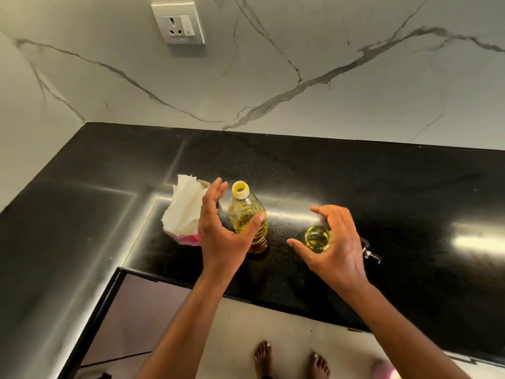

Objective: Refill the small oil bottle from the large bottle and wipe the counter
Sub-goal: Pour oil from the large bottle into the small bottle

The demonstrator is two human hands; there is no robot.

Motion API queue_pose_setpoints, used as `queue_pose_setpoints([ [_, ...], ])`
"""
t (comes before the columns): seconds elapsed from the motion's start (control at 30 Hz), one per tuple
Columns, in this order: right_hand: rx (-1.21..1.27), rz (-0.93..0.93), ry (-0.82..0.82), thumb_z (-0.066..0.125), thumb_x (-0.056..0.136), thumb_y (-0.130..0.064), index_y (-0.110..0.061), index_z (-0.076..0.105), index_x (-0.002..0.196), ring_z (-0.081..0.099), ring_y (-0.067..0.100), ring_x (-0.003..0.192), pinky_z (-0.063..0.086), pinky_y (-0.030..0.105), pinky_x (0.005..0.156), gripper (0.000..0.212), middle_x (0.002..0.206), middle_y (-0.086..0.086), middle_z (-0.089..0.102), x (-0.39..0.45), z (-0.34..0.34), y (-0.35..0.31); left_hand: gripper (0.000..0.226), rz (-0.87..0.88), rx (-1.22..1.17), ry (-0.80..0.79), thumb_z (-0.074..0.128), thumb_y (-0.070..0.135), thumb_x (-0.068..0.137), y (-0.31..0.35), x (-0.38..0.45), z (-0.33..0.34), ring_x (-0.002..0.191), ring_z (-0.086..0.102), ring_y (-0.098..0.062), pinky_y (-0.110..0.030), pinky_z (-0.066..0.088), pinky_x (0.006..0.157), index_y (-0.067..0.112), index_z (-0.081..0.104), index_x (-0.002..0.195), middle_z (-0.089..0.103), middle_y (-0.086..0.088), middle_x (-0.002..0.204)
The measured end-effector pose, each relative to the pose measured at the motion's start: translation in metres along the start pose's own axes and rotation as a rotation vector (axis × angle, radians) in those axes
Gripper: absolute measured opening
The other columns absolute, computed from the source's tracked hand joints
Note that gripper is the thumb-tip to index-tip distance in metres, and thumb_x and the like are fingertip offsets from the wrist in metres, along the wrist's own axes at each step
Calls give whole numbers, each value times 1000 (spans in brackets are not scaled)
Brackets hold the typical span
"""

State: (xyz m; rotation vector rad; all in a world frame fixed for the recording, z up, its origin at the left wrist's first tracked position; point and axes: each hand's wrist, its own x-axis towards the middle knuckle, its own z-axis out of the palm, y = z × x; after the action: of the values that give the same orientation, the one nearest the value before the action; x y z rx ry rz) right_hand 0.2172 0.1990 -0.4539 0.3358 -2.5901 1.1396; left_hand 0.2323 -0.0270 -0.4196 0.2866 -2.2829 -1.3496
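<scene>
Here, the large bottle (pixel 248 218) stands upright on the black table (pixel 382 187), a clear ribbed plastic bottle filled most of the way with yellow oil; its yellow neck ring is open at the top, with no cap on it. Just to its right, apart from it, stands the small oil bottle (pixel 317 238), a clear round vessel seen almost from above, its threaded mouth open and pale yellow oil visible inside (how full it is cannot be told from this angle).

The 2 hands reach in from the bottom edge on bare forearms. The left hand (pixel 222 228) is spread open around the large bottle: the thumb lies against the front of its body, while the fingers stand up apart on the bottle's left side, not closed on it. The right hand (pixel 334 246) curves loosely around the small oil bottle, fingers arched over its far side and thumb stretched out low on the left; whether the palm touches the glass cannot be told.

To the left of the large bottle sits a pink tissue box (pixel 187 236) with white tissue (pixel 184 206) sticking up out of it. A small metal pourer cap (pixel 370 251) lies on the table just right of the right hand.
</scene>
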Motion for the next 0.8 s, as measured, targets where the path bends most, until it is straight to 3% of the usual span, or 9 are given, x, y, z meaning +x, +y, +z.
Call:
queue_pose_setpoints([
  [0.1,-65,120,-4,92,65,-56,-14,48,145,49,22,129,51,47,105,101,140,5,49,-1,13,21,110,-67,-45,-58,98,45,70,-6,7,9,140,48,4,-21,45,114,28,35,159,50,27,145],
  [0.23,40,331,-61,98,58,-51,-18,38,153,49,19,131,50,40,108,117,146,4,45,-16,26,43,108,-152,-138,-58,100,47,64,-26,2,26,138,53,-7,-33,54,112,32,41,153,54,11,146],
  [0.33,62,385,-70,100,59,-43,-17,39,153,49,12,128,47,34,107,116,145,3,47,-24,35,51,103,-188,-158,-48,102,33,65,-32,-5,38,130,50,14,-8,49,101,41,39,146,52,21,139],
  [0.4,87,426,-51,101,60,-36,-15,41,152,52,13,129,46,32,108,112,144,3,51,-23,41,52,104,-188,-161,-42,102,26,65,-37,-8,42,124,49,21,-1,44,95,40,38,145,50,25,136],
  [0.63,143,524,-58,101,62,-29,-24,50,139,65,14,114,55,30,99,92,124,-3,66,-24,57,59,101,-225,-195,-53,105,24,59,-58,-12,54,121,62,3,-10,50,98,46,46,138,62,15,130],
  [0.7,164,552,-84,101,62,-28,-25,57,128,68,10,105,54,21,90,79,112,-8,69,-23,58,61,92,-220,-186,-68,104,22,61,-64,-10,56,117,66,-4,-16,54,98,36,53,136,67,10,125],
  [0.8,192,564,-94,101,62,-28,-26,63,119,68,4,100,56,22,89,69,104,-12,71,-22,58,64,74,-208,-146,-68,102,16,64,-70,-6,57,105,70,-5,-18,57,94,24,61,124,71,6,113],
])
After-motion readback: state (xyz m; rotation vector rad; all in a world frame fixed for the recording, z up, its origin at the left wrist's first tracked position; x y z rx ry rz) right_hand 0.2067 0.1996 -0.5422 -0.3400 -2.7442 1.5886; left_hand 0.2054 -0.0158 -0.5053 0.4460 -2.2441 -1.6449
